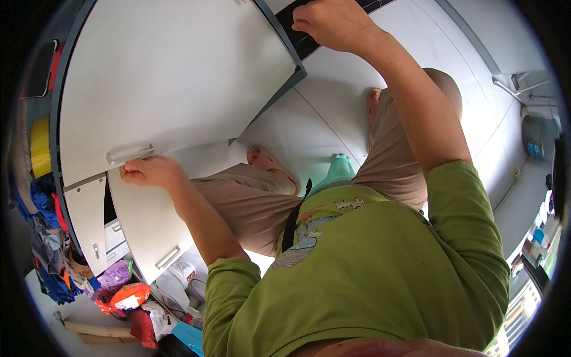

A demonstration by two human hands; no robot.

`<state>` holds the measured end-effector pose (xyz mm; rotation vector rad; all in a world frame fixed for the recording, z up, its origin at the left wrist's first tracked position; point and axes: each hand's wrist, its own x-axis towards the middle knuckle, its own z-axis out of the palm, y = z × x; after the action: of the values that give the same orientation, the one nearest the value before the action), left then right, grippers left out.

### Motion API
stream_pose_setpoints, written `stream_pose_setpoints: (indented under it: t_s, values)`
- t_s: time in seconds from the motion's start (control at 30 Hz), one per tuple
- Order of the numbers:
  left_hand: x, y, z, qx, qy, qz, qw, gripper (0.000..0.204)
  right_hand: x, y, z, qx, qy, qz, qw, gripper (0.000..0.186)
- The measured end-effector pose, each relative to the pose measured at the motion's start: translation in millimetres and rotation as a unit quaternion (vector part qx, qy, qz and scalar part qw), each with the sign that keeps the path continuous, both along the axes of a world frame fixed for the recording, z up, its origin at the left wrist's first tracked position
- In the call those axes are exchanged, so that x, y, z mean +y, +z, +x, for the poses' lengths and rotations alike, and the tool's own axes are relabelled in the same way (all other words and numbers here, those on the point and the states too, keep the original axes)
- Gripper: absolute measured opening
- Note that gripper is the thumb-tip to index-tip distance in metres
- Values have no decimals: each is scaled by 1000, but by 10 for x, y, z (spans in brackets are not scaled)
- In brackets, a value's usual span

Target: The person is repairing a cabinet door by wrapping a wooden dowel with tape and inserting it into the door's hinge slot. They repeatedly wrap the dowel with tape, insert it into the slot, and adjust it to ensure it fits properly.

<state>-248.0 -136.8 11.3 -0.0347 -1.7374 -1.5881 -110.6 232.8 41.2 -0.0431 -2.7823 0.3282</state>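
Observation:
A large white cabinet panel (172, 83) with a dark edge fills the upper left, its bar handle (129, 154) near the lower rim. Just below that handle, my left hand (151, 171) is closed with curled fingers at the upper edge of a white cabinet door (146, 223), which stands ajar and has its own handle (168, 257). My right hand (339, 25) is raised at the top, past the panel's far corner, over a black strip. Its fingers are bent into the palm, and whatever they hold, if anything, is hidden.
Between my legs is a green stool (338, 169) on pale floor tiles (321, 119). Clothes (50, 238) and coloured packages (128, 296) crowd the left side. A folding metal frame (517, 86) and a large water bottle (538, 138) stand at the right.

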Motion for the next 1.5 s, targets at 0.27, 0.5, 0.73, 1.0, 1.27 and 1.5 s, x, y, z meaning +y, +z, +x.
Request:
stream_pose_setpoints:
  t_s: [0.27,0.5,0.73,1.0,1.27,1.5]
  values:
    - [25,20,127,50,102,-84,990,13,-33,-18,3,-9,15,20,1000,18]
    - [100,106,140,-33,54,-40,997,10,-8,-50,15,-3,27,22,999,19]
    - [154,-10,106,-45,38,-59,997,6,22,-37,54,-18,20,30,999,20]
    - [76,-102,75,-87,-4,22,996,13,49,1,112,-46,10,43,998,21]
    - [267,-451,215,-263,-167,144,939,18,105,-63,183,-95,1,48,994,22]
    - [846,-1190,353,-424,-366,-34,828,27,111,-104,184,-88,27,54,994,17]
